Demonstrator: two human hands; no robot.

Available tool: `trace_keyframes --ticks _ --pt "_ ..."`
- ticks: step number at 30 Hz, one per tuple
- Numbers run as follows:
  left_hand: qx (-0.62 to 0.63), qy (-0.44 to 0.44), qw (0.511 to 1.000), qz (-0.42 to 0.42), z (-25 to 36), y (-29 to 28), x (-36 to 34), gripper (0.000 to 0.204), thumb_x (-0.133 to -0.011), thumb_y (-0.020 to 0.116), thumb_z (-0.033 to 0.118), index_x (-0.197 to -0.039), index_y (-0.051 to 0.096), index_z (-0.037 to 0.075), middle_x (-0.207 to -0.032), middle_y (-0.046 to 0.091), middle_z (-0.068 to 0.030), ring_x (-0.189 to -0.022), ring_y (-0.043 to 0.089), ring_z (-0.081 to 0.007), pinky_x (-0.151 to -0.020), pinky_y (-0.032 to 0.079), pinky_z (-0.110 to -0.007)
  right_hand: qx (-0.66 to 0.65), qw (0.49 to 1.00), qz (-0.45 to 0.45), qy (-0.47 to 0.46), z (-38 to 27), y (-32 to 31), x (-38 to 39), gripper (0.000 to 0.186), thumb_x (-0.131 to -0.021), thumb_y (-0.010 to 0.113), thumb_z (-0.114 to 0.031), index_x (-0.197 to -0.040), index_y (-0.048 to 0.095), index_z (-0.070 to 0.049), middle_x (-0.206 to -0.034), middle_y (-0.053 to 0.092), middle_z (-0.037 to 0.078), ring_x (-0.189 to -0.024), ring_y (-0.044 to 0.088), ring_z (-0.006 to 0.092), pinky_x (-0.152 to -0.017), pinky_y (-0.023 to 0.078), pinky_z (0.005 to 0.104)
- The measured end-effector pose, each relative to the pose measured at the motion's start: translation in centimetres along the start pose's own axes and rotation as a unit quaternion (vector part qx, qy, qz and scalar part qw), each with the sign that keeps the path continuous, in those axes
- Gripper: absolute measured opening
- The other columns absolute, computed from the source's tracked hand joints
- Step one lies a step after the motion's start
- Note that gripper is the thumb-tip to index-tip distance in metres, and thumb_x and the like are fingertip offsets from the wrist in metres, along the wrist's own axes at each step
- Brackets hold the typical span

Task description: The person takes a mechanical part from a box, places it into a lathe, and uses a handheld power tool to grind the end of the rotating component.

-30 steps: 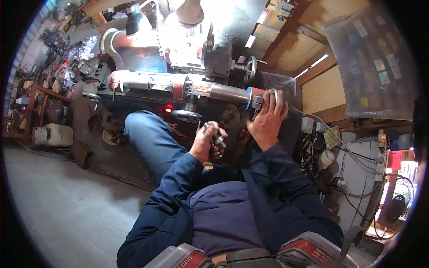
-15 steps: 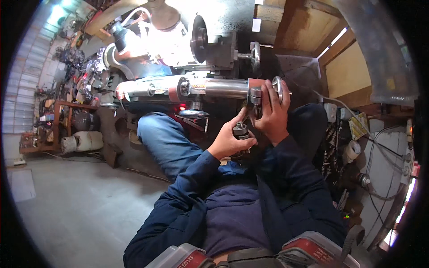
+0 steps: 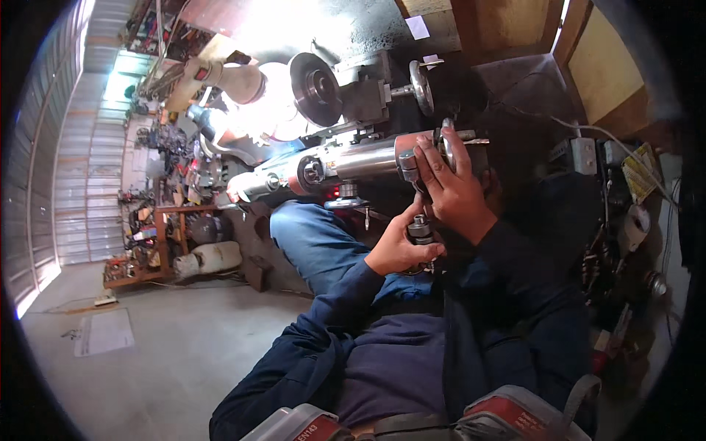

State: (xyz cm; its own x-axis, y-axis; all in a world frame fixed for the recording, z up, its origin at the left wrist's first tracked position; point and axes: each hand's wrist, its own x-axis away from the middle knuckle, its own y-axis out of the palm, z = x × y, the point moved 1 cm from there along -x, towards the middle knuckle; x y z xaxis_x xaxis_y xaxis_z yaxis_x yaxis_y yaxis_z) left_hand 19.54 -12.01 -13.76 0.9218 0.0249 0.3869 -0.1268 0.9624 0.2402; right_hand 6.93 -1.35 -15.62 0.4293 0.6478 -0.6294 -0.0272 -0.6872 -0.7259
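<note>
1. I am seated in a workshop: a corrugated metal wall (image 3: 95, 165) stands at the far left, and a white paper sheet (image 3: 104, 333) lies on the grey floor (image 3: 191, 338).
2. Ahead of me is a machine lit by strong glare, with a dark round disc (image 3: 316, 88) facing my way and a handwheel (image 3: 421, 88) to the right of it.
3. In front of the machine a long steel barrel (image 3: 364, 162) runs crosswise, its smooth skin bright and reflective. It has an orange-red band (image 3: 406, 144) near its right end and another partway along.
4. My left hand (image 3: 397, 248) is wrapped round a metal fitting (image 3: 421, 231), holding it near my lap, just below the barrel's right end.
5. The fitting is dark grey and stepped: a narrow round tip on top, then a wider ringed body with lighter glints on its edges. My fingers hide its lower part.
6. My right hand (image 3: 463, 200) lies with fingers stretched over the barrel's right end, by a metal lug (image 3: 407, 166) and a small wheel (image 3: 447, 142). I cannot tell how firmly it grips, since the thumb is hidden.
7. My left leg (image 3: 312, 235), in blue trousers, is bent beneath the barrel.
</note>
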Motion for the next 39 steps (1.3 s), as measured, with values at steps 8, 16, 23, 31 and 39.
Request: trace_keyframes --ticks 8,16,23,31,39 --pt "-0.114 0.000 0.978 -0.174 -1.0 5.8 -2.2 0.054 -0.077 0.080 0.012 -0.122 0.050 0.002 -0.089 0.068 -0.0028 -0.079 0.065 -0.0108 -0.071 0.053 -0.026 -0.086 0.984 -0.128 -0.094 4.0 -9.1 1.8 0.036 -0.074 0.062 -0.007 -0.109 0.068 -0.002 -0.120 0.064 0.011 -0.124 0.054 0.0288 -0.098 0.050 0.0417" --pt "0.081 -0.056 0.983 -0.156 -3.1 3.4 1.6 0.053 -0.083 0.074 0.017 -0.127 0.050 0.001 -0.089 0.069 -0.0054 -0.071 0.065 -0.0120 -0.068 0.055 -0.029 -0.140 0.988 -0.024 0.066 1.2 -11.5 1.8 0.038 -0.074 0.061 -0.001 -0.112 0.065 -0.001 -0.103 0.068 0.012 -0.094 0.065 0.0294 -0.080 0.054 0.0382" --pt "0.433 -0.015 0.899 0.059 -5.2 -2.8 5.8 0.039 -0.086 0.054 0.032 -0.117 0.055 0.008 -0.099 0.066 -0.0144 -0.047 0.051 -0.0176 -0.045 0.046 -0.033 -0.124 0.971 -0.076 0.192 -5.5 -4.1 0.2 0.028 -0.085 0.064 -0.009 -0.111 0.056 0.000 -0.092 0.065 0.021 -0.086 0.064 0.0378 -0.073 0.052 0.0453" --pt "0.249 0.180 0.935 0.176 -4.6 -9.4 6.3 0.028 -0.098 0.060 0.025 -0.118 0.058 0.006 -0.108 0.070 -0.0138 -0.075 0.068 -0.0136 -0.061 0.056 -0.028 -0.194 0.968 -0.153 0.029 -11.9 -4.1 -4.4 0.023 -0.085 0.068 -0.016 -0.100 0.060 -0.002 -0.085 0.062 0.018 -0.082 0.063 0.0338 -0.073 0.051 0.0436" --pt "0.271 0.188 0.929 0.167 -3.9 -13.9 4.5 0.029 -0.093 0.063 0.020 -0.117 0.056 0.004 -0.104 0.069 -0.0144 -0.069 0.067 -0.0159 -0.052 0.056 -0.028 0.132 0.962 -0.223 -0.084 -10.8 6.0 -10.7 0.038 -0.080 0.071 -0.025 -0.110 0.059 -0.004 -0.096 0.059 0.011 -0.092 0.061 0.0289 -0.081 0.049 0.0389"
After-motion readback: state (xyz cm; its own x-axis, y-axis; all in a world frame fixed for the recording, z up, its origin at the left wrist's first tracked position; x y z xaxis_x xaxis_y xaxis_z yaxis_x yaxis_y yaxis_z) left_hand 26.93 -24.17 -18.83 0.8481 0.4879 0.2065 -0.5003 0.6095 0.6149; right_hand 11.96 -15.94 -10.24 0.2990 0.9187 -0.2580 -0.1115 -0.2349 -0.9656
